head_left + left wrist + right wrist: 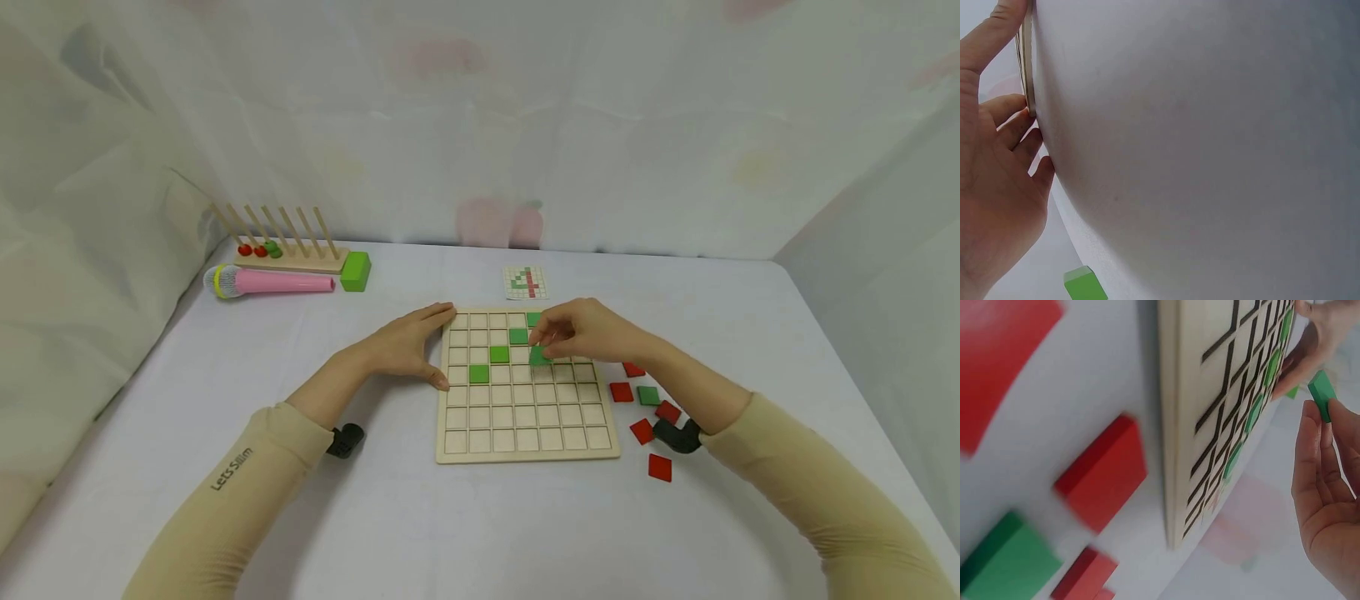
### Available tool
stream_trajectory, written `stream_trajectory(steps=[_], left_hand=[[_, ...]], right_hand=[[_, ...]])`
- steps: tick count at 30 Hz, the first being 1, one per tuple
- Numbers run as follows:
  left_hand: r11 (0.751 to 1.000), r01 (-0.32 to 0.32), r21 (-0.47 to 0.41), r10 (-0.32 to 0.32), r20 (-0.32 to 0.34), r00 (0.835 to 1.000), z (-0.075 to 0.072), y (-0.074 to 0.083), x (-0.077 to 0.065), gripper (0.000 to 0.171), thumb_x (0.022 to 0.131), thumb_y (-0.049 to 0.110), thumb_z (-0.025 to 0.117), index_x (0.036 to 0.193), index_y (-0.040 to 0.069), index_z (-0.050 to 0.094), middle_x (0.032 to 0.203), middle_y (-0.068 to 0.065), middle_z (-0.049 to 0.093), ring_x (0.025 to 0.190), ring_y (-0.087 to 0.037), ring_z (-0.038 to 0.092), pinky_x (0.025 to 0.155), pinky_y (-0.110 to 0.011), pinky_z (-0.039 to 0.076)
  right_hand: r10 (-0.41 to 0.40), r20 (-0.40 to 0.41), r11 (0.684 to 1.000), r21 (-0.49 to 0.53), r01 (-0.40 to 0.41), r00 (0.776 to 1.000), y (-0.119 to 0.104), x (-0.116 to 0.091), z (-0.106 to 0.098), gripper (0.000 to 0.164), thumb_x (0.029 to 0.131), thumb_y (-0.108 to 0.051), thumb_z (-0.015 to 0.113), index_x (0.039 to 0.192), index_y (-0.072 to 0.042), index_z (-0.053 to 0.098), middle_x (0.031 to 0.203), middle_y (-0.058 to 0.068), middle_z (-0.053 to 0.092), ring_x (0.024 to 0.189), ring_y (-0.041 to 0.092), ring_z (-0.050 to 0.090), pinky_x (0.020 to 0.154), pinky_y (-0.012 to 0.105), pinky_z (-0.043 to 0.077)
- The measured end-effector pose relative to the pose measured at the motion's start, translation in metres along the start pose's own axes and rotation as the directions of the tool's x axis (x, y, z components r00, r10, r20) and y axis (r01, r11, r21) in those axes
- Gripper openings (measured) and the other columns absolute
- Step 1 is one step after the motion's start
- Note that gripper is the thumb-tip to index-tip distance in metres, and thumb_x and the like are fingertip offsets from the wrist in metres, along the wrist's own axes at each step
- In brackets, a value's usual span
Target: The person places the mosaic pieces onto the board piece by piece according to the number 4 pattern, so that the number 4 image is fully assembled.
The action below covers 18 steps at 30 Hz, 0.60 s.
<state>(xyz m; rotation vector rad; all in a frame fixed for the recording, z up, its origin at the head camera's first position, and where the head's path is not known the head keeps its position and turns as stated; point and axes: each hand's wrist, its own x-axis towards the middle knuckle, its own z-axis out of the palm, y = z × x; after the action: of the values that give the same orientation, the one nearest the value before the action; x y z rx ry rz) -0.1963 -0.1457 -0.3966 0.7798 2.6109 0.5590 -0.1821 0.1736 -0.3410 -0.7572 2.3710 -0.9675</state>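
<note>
A wooden grid board (528,457) lies on the white table, with several green tiles (478,373) set in its squares along a diagonal line. My left hand (401,343) rests at the board's left edge, thumb and fingers spread and touching its rim. Over the upper middle of the grid, my right hand (588,329) pinches a green square tile (1320,394) between thumb and fingertips. In the right wrist view that tile is held up apart from the board. Beyond the far edge lies a small card (526,282) printed with a green and red grid pattern.
Right of the board lie several loose red tiles (660,467) and one green tile (648,396), partly under the right forearm. At the back left are a wooden peg stand (292,262) with red and green beads, a pink toy microphone (285,282) and a green block (356,272).
</note>
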Motion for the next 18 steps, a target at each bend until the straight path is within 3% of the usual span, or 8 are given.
stream_trajectory(steps=[18], left_hand=[[1.000, -0.003, -0.020, 0.003, 0.002, 1.000, 0.000, -0.002, 0.000, 0.126, 0.063, 0.059, 0.086, 0.158, 0.009, 0.021, 0.168, -0.006, 0.017, 0.157, -0.030, 0.014, 0.127, -0.051, 0.021]], right_hand=[[-0.092, 0.065, 0.991, -0.092, 0.098, 0.994, -0.033, 0.037, 0.050, 0.015, 0.084, -0.006, 0.074, 0.096, -0.015, 0.075, 0.092, -0.003, 0.076, 0.082, 0.003, 0.067, 0.078, 0.018, 0.056]])
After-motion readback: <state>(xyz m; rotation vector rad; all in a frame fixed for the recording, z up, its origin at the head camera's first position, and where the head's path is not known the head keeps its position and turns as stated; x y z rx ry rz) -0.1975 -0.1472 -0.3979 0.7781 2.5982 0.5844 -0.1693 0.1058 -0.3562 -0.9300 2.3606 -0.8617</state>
